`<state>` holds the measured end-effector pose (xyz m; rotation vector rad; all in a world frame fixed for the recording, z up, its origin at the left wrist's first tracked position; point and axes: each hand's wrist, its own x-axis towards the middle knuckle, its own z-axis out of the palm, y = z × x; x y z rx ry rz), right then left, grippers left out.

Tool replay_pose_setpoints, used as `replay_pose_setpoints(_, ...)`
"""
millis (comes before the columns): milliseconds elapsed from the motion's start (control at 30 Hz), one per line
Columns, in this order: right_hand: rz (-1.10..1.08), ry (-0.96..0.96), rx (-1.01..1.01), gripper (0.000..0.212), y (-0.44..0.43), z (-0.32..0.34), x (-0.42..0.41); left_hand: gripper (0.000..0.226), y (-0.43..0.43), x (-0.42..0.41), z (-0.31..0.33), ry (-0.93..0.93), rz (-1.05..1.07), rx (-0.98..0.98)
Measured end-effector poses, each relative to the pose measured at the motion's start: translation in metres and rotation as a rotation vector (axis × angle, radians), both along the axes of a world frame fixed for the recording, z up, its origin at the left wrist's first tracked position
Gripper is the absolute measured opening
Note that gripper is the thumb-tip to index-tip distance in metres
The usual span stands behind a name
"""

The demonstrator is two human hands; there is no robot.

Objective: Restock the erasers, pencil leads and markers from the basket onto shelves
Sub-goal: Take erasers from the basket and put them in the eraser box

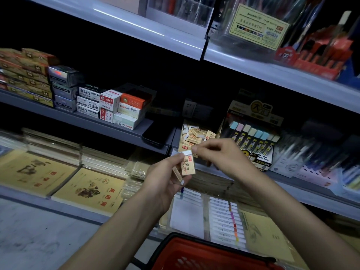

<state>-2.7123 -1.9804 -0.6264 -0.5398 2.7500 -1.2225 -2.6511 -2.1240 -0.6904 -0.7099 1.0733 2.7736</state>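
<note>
The left hand [165, 178] grips two erasers [188, 165] just before the shelf [311, 191] edge, below the eraser box [194, 136]. The right hand [220, 154] pinches the upper one's white end. They look light and stiff, so the paper sleeve seems the best place to hold.

A single wide-angle camera sits on the person's head, facing forward and down at the shelves [81, 119] close in front. The view is rolled, so the shelf edges slope down toward the right. Both forearms run up from the near edge. The left hand [165, 178] and right hand [220, 152] meet on an eraser [188, 165] about mid-frame, near the lens. The basket [194, 248] is nearest of all, cut off by the bottom edge. The far backs of the shelves are lost in dark.
</note>
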Motion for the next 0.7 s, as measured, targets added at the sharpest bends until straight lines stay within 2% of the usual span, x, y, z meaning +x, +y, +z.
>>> replay_pose_setpoints(100, 0.058, -0.064, -0.013, 0.019, 0.000, -0.004, 0.006, 0.020, 0.003, 0.003, 0.002, 0.006, -0.004, -0.034)
replay_pose_setpoints(233, -0.060, -0.112, -0.125, 0.022, 0.005, -0.004, 0.006, 0.021, 0.008, 0.009, 0.005, 0.002, -0.008, -0.003)
replay_pose_setpoints(333, -0.180, 0.035, -0.151, 0.021, 0.015, 0.005, -0.014, 0.034, 0.008, 0.009, 0.004, -0.051, 0.020, 0.029)
replay_pose_setpoints(400, -0.184, 0.190, -0.037, 0.017, 0.020, 0.011, -0.035, 0.038, 0.007, 0.009, 0.002, -0.087, 0.037, 0.060)
replay_pose_setpoints(467, -0.111, 0.265, 0.112, 0.014, 0.022, 0.012, -0.055, 0.036, 0.005, 0.009, 0.001, -0.111, 0.049, 0.105)
replay_pose_setpoints(633, 0.067, 0.179, 0.377, 0.015, 0.018, 0.003, -0.088, 0.028, 0.001, 0.006, 0.003, -0.098, 0.089, 0.152)
replay_pose_setpoints(700, 0.059, 0.231, 0.448, 0.013, 0.014, -0.003, -0.095, 0.029, 0.000, 0.004, 0.004, -0.087, 0.110, 0.144)
